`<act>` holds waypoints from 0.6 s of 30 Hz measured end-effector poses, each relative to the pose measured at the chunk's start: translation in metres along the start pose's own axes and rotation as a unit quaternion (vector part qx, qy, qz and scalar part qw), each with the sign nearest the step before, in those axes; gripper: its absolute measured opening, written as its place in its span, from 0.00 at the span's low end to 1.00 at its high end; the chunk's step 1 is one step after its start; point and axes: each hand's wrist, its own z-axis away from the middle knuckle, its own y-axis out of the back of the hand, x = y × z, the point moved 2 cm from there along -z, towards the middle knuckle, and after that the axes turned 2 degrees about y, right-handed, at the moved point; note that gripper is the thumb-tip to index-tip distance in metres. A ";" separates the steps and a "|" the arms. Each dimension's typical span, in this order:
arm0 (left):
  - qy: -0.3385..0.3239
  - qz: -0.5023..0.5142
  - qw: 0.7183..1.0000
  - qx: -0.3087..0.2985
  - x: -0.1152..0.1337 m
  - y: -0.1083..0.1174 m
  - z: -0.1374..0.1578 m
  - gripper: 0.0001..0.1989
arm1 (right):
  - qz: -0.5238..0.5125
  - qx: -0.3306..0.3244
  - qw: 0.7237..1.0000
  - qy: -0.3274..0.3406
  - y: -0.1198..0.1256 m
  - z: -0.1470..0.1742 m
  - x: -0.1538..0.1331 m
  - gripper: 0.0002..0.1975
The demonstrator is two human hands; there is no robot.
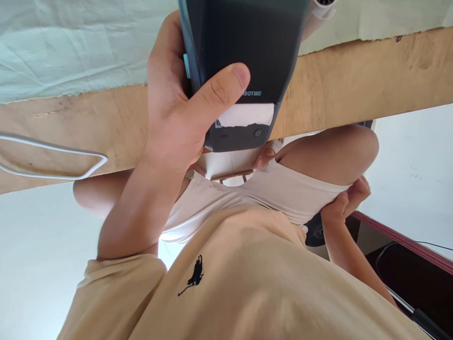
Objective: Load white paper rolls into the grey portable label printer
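My left hand (184, 99) is closed round the left side of a dark label printer (247, 47), thumb lying across its top face. A strip of white paper (247, 114) with a torn edge shows at the printer's front, beside a power button (258, 133). The printer is at the table's front edge, its far end cut off by the top of the view. My right hand (345, 203) is down beside my right thigh, fingers curled against the hem of my white shorts (304, 186). What is inside those fingers, if anything, is hidden.
A pale green cloth (71, 42) covers the far part of the wooden table (371, 75). A white cable (71, 150) loops over the table's left front edge. Beyond the printer's right side is a white object with a dark round opening (323, 8), partly cut off.
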 end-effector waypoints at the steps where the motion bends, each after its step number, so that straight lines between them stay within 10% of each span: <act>1: -0.007 0.005 1.000 -0.003 0.001 0.000 0.000 0.26 | 0.001 0.018 1.000 0.001 0.001 0.001 0.007 0.29; 8: -0.042 0.020 0.999 -0.008 -0.004 0.001 0.000 0.24 | 0.046 -0.011 0.999 -0.023 0.012 0.000 0.047 0.24; 18: -0.097 0.045 0.994 -0.015 -0.006 -0.013 -0.001 0.39 | 0.125 -0.353 0.920 -0.118 0.022 0.065 0.043 0.27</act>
